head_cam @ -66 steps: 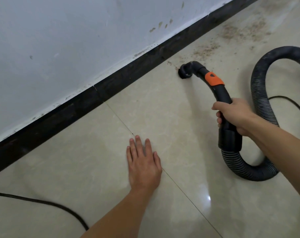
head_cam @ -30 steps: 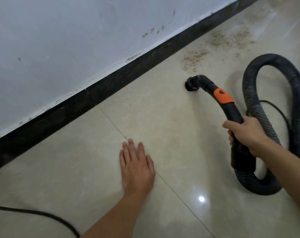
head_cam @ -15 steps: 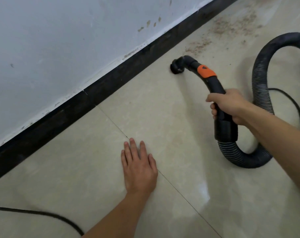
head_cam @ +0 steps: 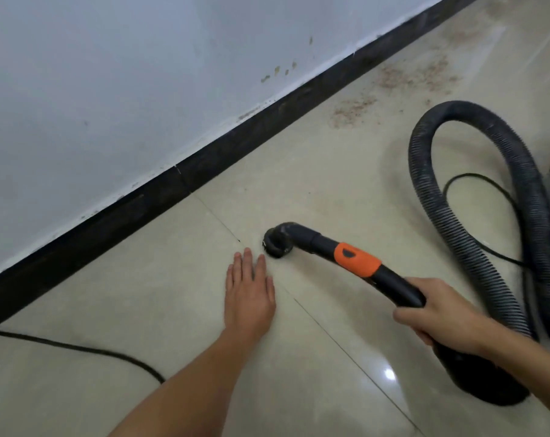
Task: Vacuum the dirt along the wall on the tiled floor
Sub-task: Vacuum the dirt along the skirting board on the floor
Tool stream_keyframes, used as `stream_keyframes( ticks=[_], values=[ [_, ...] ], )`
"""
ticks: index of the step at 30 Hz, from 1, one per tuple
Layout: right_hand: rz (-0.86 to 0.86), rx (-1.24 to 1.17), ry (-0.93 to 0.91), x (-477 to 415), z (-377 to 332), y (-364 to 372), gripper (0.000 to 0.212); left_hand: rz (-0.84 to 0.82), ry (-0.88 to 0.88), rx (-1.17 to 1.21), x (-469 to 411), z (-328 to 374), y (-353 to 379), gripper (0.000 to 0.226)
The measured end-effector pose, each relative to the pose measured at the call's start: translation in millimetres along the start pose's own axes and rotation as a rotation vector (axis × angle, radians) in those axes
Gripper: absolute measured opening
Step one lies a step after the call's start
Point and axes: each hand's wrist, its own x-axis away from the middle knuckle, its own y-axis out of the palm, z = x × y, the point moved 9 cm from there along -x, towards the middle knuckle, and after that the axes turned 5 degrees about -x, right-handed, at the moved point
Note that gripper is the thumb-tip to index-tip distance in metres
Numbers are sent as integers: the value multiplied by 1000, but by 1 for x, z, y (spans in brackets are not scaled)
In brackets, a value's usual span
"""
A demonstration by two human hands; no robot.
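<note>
Pulled back from the dirt (head_cam: pixel 355 110), nozzle (head_cam: pixel 277 244) sits beside flat, released left hand (head_cam: pixel 248 298); right hand (head_cam: pixel 437 313) grasps wand (head_cam: pixel 393 282).

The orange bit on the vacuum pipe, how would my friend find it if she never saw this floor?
Start at the dark baseboard under the white wall, then come down to the black vacuum wand that the right hand holds. The orange collar wraps the wand between that hand and the round nozzle. It is the only bright piece on the black wand.
</note>
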Motion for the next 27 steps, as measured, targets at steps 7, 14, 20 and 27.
stream_keyframes(
  ticks=[7,14,20,27],
  values=[
    [2,35,-123,-48,-75,71,13,33,-45,8,76,-60,-5,48],
    [51,96,-156,-59,-104,93,15,-61,-104,-18,102,-100,-11,43],
    [325,15,-18,-15,-17,3,13,-103,-167,-8,99,-97,-10,40],
    [373,-536,111,-26,1,-12,11,-107,-130,-17,111,-82,-17,40]
  ],
)
